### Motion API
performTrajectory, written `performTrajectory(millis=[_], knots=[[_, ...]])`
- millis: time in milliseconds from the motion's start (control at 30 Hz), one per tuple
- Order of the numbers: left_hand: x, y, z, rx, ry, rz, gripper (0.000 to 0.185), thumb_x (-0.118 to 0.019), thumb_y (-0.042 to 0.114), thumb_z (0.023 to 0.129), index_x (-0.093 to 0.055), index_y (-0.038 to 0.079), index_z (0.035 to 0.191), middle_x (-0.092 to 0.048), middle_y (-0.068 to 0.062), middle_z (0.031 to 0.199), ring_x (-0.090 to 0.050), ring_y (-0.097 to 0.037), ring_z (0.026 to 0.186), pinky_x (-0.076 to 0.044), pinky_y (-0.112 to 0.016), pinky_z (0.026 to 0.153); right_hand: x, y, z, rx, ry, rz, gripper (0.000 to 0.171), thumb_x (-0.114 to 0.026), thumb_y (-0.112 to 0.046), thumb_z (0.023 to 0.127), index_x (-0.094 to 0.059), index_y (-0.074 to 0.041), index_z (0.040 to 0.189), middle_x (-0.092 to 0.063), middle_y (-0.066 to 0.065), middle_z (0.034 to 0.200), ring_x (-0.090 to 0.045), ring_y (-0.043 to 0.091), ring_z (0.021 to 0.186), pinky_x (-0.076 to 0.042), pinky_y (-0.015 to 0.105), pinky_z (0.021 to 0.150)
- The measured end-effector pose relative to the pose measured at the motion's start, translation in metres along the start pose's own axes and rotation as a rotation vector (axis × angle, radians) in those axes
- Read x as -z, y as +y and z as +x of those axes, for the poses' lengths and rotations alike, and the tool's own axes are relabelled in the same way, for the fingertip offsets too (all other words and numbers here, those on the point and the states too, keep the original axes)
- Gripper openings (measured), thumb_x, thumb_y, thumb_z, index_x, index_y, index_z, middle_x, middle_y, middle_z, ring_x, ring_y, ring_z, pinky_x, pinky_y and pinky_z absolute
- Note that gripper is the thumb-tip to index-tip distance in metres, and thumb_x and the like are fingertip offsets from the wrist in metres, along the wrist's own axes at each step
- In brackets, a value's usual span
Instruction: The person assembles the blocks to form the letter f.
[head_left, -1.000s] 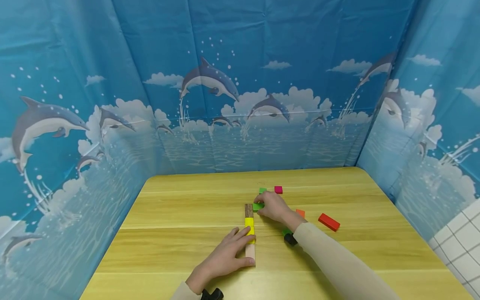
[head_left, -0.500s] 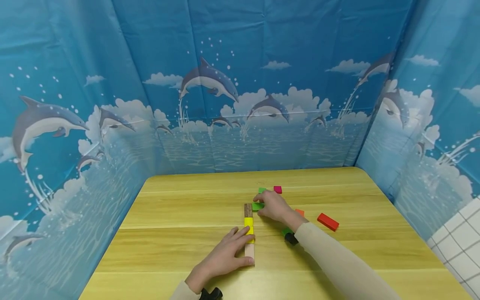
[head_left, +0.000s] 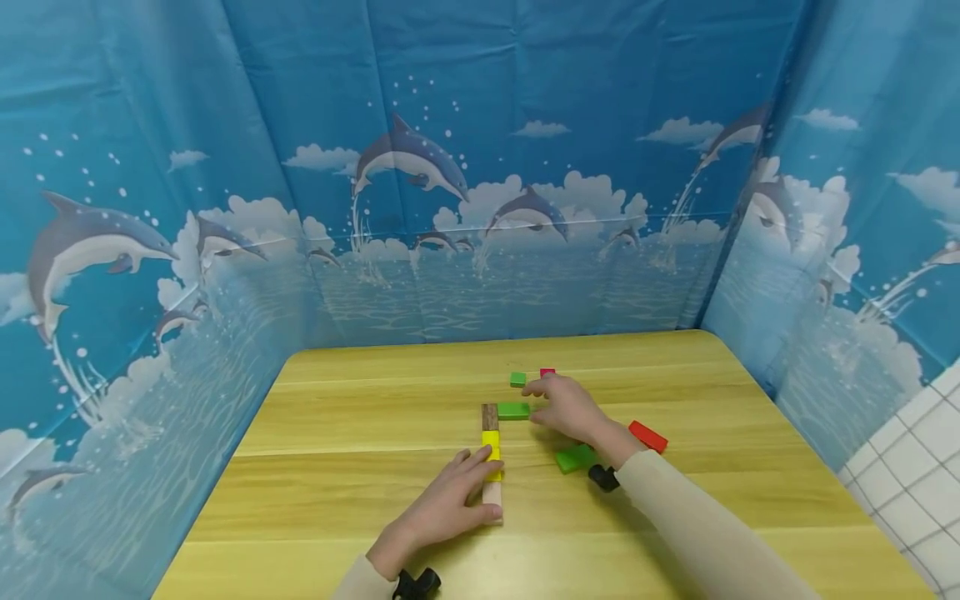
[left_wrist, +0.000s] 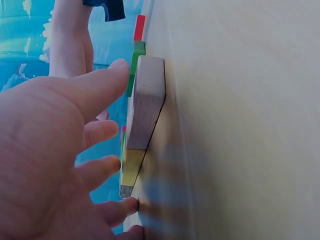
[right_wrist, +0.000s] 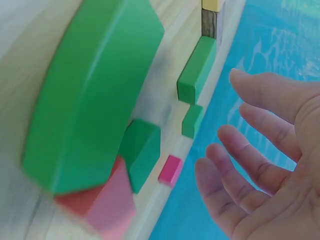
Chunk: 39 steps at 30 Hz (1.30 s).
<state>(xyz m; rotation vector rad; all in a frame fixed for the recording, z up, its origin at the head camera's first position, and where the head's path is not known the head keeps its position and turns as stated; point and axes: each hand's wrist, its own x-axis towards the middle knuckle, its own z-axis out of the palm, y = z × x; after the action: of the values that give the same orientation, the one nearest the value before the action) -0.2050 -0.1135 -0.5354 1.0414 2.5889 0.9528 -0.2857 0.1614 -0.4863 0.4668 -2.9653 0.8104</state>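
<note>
A straight row on the table runs from a pale wooden block (head_left: 492, 493) through yellow blocks (head_left: 491, 439) to a dark brown wood-grain block (head_left: 490, 417). My left hand (head_left: 442, 504) lies along the row's left side, fingers extended over the yellow part and thumb by the pale block's near end. A green block (head_left: 513, 411) juts rightward from the brown block's side, forming a corner. My right hand (head_left: 573, 408) hovers just right of that green block, fingers spread with nothing between them; the right wrist view shows its fingertips apart from every block.
Behind the corner lie a small green block (head_left: 518, 380) and a magenta block (head_left: 547, 372), partly covered by the right hand. Another green block (head_left: 575, 458) lies by the right wrist, a red block (head_left: 648, 437) farther right. Dolphin-print curtains (head_left: 420, 275) surround the table (head_left: 337, 467).
My right hand has let go of the green block beside the brown one and moved to the right. The left hand keeps its place along the row. The camera view has shifted slightly.
</note>
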Motion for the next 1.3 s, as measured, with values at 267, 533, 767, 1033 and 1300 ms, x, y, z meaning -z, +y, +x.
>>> performTrajectory(millis=[267, 533, 767, 1033, 1300], knots=[[0.005, 0.007, 0.004, 0.015, 0.04, 0.035, 0.062, -0.062, 0.046, 0.099, -0.044, 0.021, 0.154, -0.027, -0.014, 0.163, -0.02, -0.048, 0.147, -0.025, -0.071, 0.109, 0.009, 0.011, -0.02, -0.011, 0.048, 0.043, 0.04, -0.081, -0.016, 0.087, -0.071, -0.017, 0.125, -0.065, 0.006, 0.122, -0.061, 0.03, 0.11, -0.054, 0.046, 0.085], [0.01, 0.023, 0.022, 0.014, 0.146, 0.199, 0.057, -0.067, 0.042, 0.097, -0.053, 0.02, 0.147, -0.046, -0.012, 0.153, -0.038, -0.039, 0.141, -0.033, -0.06, 0.11, 0.014, 0.02, -0.044, -0.007, 0.108, 0.031, 0.038, -0.081, -0.019, 0.086, -0.072, -0.02, 0.123, -0.063, -0.001, 0.112, -0.061, 0.032, 0.108, -0.053, 0.046, 0.083], [0.006, 0.043, 0.046, -0.019, 0.206, 0.213, 0.052, -0.068, 0.043, 0.096, -0.059, 0.02, 0.142, -0.057, -0.001, 0.14, -0.051, -0.024, 0.131, -0.044, -0.049, 0.104, 0.014, 0.026, -0.061, -0.003, 0.121, 0.036, 0.037, -0.082, -0.016, 0.085, -0.073, -0.014, 0.121, -0.065, 0.008, 0.111, -0.062, 0.027, 0.09, -0.053, 0.041, 0.074], [-0.012, 0.061, 0.077, 0.009, 0.19, 0.135, 0.047, -0.074, 0.039, 0.092, -0.066, 0.017, 0.133, -0.064, 0.0, 0.13, -0.06, -0.02, 0.117, -0.053, -0.038, 0.091, 0.012, 0.037, -0.077, -0.025, 0.139, 0.008, 0.038, -0.083, -0.018, 0.084, -0.073, -0.011, 0.121, -0.066, 0.008, 0.112, -0.063, 0.028, 0.096, -0.054, 0.047, 0.08], [-0.033, 0.079, 0.098, 0.094, 0.144, 0.084, 0.047, -0.081, 0.038, 0.087, -0.07, 0.016, 0.126, -0.068, -0.001, 0.113, -0.063, -0.011, 0.095, -0.052, -0.025, 0.072, 0.015, 0.047, -0.09, -0.039, 0.174, 0.035, 0.038, -0.083, -0.017, 0.084, -0.074, -0.01, 0.12, -0.066, 0.007, 0.11, -0.065, 0.034, 0.102, -0.055, 0.05, 0.082]])
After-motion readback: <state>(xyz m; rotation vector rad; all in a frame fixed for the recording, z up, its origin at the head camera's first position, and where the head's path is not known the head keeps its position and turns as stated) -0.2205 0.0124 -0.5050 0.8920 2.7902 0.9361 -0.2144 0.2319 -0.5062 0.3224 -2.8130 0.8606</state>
